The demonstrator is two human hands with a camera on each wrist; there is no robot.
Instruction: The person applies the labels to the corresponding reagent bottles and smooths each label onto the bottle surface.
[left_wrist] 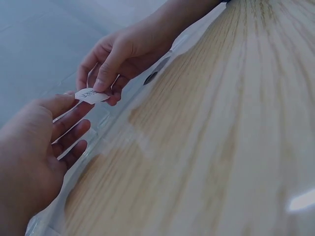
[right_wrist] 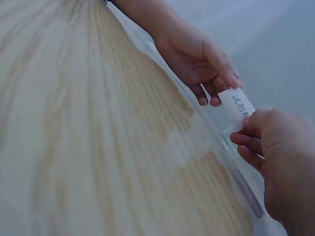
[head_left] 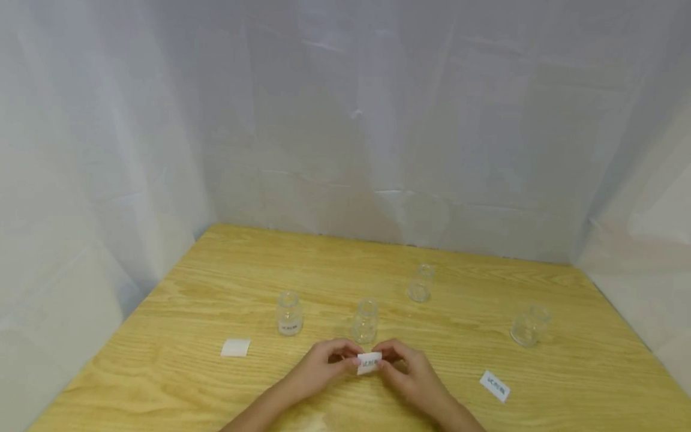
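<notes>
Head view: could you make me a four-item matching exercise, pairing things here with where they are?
1. Held label
2. Labelled glass bottle
3. Plain white slip
4. Loose printed label

A. lying to the right of the right hand
B. to the left of every bottle
C. pinched by left hand and right
D. leftmost among the bottles

Pairs: 1-C, 2-D, 3-B, 4-A

Just beyond the hands (head_left: 320, 369), the middle jar (head_left: 365, 324) blocks the way forward, though how closely is hard to judge from this angle. A gap opens between it and the left jar (head_left: 290, 314); a wider lane runs between the back jar (head_left: 420, 290) and right jar (head_left: 528, 329). Behind, the sheet (head_left: 378, 138) bounds the table (head_left: 335, 258).
</notes>
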